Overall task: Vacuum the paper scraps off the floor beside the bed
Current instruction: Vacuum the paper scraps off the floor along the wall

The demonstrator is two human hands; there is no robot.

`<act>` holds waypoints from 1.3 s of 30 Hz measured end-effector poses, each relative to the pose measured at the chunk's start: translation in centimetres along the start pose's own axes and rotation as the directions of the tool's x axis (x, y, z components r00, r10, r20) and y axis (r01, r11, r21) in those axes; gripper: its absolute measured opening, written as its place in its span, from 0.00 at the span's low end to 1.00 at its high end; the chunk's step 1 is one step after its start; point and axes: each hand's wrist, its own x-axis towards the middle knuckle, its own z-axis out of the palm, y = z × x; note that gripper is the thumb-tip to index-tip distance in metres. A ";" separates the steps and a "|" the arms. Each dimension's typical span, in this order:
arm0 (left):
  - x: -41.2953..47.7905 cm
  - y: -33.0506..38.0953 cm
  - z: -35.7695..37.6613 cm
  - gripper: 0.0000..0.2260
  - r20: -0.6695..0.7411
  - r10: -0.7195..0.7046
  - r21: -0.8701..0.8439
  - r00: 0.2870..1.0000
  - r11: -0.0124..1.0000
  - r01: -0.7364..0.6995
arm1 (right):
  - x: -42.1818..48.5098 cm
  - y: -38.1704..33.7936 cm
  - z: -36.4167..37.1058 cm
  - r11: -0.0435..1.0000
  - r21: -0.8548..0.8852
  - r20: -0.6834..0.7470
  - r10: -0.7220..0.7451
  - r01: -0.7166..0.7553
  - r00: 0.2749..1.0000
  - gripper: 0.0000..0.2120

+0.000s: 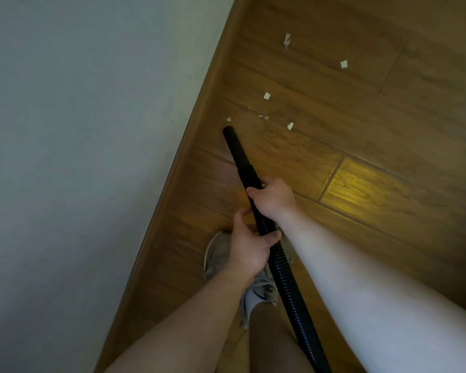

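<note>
A black vacuum hose with a rigid nozzle (238, 154) slants up the wooden floor (361, 130). My right hand (273, 197) grips the nozzle's lower end. My left hand (249, 243) grips the ribbed hose just below it. The nozzle's tip sits close to a tiny white paper scrap (228, 119). Several more scraps lie beyond it, one (290, 126) to the right and others (344, 64) farther away.
A pale wall (78, 130) fills the left side, edged by a wooden skirting board (199, 117). My foot in a grey shoe (218, 254) stands under my hands. A bright yellowish patch of light (361, 189) lies on the floor to the right.
</note>
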 end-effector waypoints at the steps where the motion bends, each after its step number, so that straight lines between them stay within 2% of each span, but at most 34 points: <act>1: 0.2 0.1 -0.1 0.29 -0.012 0.004 -0.002 1.000 1.000 -0.004 | 0.2 -0.3 0.0 1.000 -0.015 0.003 -0.001 0.001 1.000 0.13; 6: 1.8 1.2 -0.1 0.31 -0.019 0.027 0.010 0.999 1.000 -0.027 | 1.4 -1.8 -0.5 1.000 0.001 -0.014 0.011 -0.011 1.000 0.15; 10: 2.0 2.3 0.8 0.29 0.026 0.047 0.060 0.999 0.997 -0.049 | 1.9 -1.7 -1.4 0.999 0.028 -0.048 0.047 -0.046 0.998 0.15; 39: -0.9 1.5 5.7 0.30 0.222 -0.083 0.207 0.971 0.978 0.036 | -2.0 5.0 -6.7 0.959 0.195 -0.197 0.246 -0.207 0.949 0.12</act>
